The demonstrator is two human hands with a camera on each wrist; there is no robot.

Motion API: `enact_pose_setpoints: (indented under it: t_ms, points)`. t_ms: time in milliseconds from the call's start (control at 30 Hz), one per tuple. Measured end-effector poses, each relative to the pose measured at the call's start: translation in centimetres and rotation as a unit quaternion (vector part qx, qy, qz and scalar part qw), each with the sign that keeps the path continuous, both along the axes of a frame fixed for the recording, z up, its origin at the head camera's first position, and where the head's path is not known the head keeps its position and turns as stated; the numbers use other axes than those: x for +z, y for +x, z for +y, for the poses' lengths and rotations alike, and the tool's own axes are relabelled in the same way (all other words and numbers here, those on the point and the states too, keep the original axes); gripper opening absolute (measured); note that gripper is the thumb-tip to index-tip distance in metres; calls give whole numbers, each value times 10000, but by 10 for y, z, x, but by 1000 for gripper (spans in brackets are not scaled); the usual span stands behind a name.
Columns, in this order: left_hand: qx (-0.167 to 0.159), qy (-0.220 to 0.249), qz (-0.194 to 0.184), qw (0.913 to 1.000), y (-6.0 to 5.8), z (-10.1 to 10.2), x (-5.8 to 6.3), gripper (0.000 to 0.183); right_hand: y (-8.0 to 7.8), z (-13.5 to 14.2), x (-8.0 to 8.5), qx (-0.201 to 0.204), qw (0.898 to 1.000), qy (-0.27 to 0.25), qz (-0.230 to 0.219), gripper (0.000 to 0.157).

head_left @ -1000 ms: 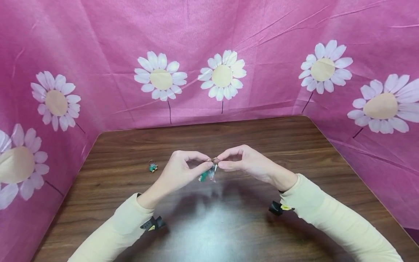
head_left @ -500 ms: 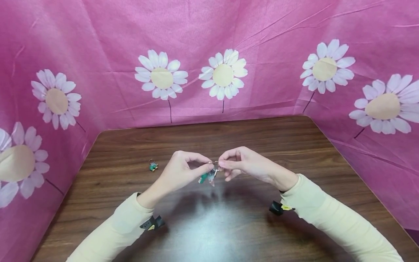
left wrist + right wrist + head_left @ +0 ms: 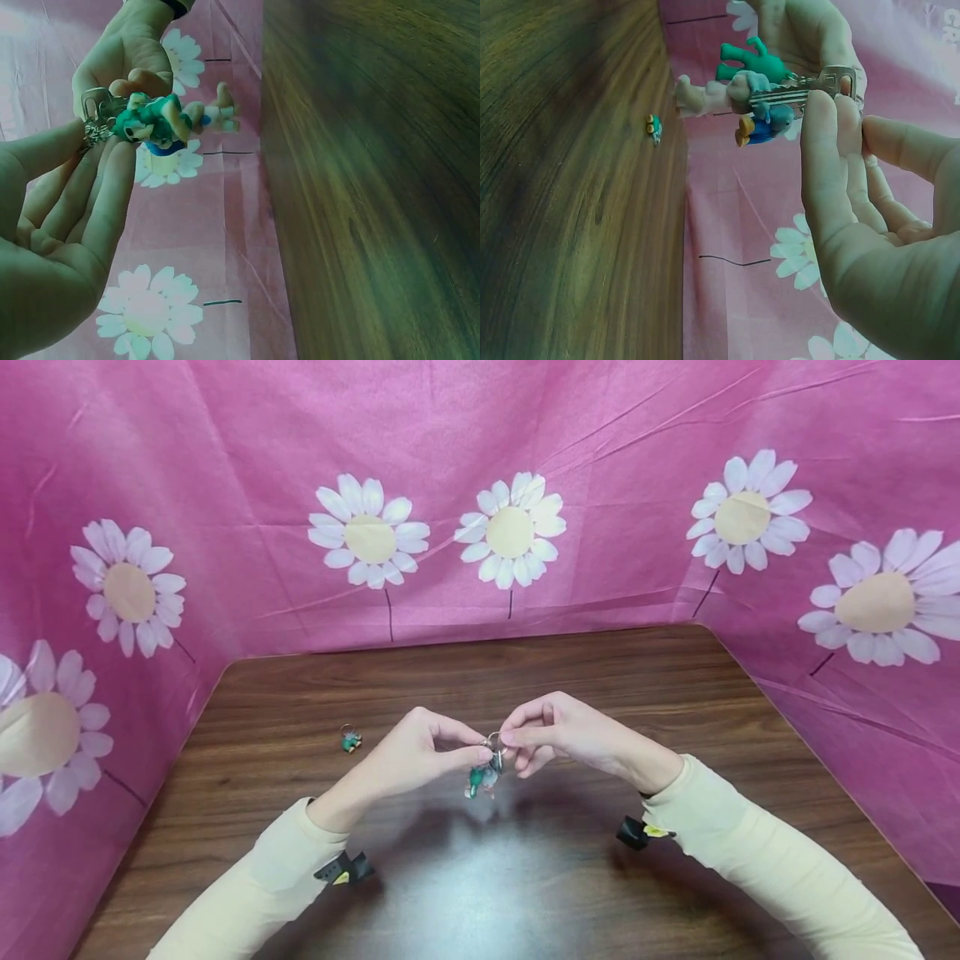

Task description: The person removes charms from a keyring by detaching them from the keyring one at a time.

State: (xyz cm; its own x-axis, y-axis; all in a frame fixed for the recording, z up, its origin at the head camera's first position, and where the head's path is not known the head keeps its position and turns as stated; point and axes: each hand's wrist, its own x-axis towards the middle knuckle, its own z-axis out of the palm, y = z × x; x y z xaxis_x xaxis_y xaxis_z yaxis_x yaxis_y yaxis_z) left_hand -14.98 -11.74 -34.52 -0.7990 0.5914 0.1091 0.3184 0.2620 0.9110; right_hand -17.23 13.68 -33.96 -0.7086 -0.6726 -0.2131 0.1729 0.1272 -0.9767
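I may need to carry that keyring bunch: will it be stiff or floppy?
The keyring bunch is probably floppy overall, its figurines hanging from small metal links. The grooved key looks metal, so it's likely rigid itself.

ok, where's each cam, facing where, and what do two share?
Head: worn on head, facing forward-down at the table and key ring; left hand, right hand and sleeves show.
Left wrist: on that wrist, facing the held figurines and pink cloth; both hands show.
Right wrist: on that wrist, facing the figurines and metal piece; both hands show.
Head and right wrist share the small charm lying on the table.
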Motion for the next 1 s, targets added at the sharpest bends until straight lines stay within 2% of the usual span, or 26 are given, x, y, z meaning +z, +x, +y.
enact_pose_setpoints:
  t_ms: [233,533,800,1000]
  points:
    - [116,-331,383,9987,0,1,-1,11,-1,0,-3,-237,9996,-141,-35,23]
    - [-266,-112,6,9996,-1,-3,-1,17,-2,1,-5,-191,9994,-275,15,22]
    - [-312,168,-359,9987,-2,-4,-1,16,-1,1,-4,-163,9997,-185,21,25]
    - [-370,396,-478,9974,-2,-3,-3,17,0,1,-4,-102,9999,-111,61,26]
